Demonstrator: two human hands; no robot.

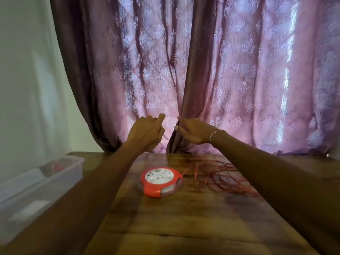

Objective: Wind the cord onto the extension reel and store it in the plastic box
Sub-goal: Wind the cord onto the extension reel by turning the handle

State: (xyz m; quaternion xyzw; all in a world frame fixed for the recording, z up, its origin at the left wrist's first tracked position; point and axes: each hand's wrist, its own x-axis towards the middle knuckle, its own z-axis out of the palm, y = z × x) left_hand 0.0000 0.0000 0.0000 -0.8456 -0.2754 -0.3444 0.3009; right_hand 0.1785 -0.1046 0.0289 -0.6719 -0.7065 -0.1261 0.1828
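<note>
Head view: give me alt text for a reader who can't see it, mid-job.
Both hands are raised at a mauve patterned curtain: the right hand pinches a fold, the left hand hovers beside it. Below, a round red-and-white extension reel lies on the wooden table, its loose red cord tangled to its right. A clear plastic box sits at the left.

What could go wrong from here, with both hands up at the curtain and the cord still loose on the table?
1. The red cord lies in overlapping loops right of the reel; winding it in could snag or knot.
2. The right hand pinches the curtain edge, whose hem drapes near the cord and could get caught.
3. The plastic box is far left, so carrying the reel with cord trailing could drag loops.
</note>
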